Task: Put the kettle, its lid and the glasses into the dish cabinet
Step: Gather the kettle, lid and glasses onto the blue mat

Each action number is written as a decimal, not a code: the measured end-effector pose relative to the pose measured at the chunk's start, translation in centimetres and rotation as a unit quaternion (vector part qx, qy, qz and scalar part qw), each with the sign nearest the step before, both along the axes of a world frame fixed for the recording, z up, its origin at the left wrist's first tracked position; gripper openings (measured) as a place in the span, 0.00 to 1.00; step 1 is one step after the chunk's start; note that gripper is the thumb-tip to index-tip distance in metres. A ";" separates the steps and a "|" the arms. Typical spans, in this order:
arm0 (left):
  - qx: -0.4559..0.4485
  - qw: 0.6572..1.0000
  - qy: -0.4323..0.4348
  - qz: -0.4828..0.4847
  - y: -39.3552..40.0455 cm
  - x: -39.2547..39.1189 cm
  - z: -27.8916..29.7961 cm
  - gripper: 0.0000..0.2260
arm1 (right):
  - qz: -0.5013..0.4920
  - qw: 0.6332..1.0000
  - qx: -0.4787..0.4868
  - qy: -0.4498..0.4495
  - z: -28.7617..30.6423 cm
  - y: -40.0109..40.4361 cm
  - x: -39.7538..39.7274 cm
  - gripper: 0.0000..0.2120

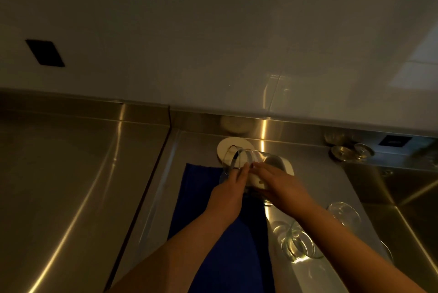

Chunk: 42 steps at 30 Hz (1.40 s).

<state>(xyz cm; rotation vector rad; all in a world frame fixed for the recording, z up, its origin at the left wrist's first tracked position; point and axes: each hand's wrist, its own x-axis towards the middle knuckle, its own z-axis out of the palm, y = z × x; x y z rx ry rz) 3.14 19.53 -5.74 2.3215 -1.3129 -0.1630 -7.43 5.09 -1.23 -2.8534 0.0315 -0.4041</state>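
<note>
A clear glass kettle (246, 157) with a white base lies tilted over the far end of a blue cloth (225, 245) on the steel counter. My left hand (230, 188) grips its glass body from the left. My right hand (282, 186) holds its white bottom end from the right. A white round lid (225, 147) lies flat just behind the kettle. Two clear glasses (298, 243) (343, 214) stand on the counter to the right of the cloth, under my right forearm. The dish cabinet is out of view.
The steel counter (71, 186) stretches left, with a seam beside the cloth. A sink basin (407, 202) drops away at the right, with metal fittings (350, 151) at its back edge. A white tiled wall (213, 43) with a black socket (45, 52) rises behind.
</note>
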 end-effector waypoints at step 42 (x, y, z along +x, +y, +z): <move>-0.080 0.990 -0.057 -0.099 -2.0 1.6 3.2 0.23 | -0.087 0.988 -0.113 0.054 3.7 -0.7 0.0 0.24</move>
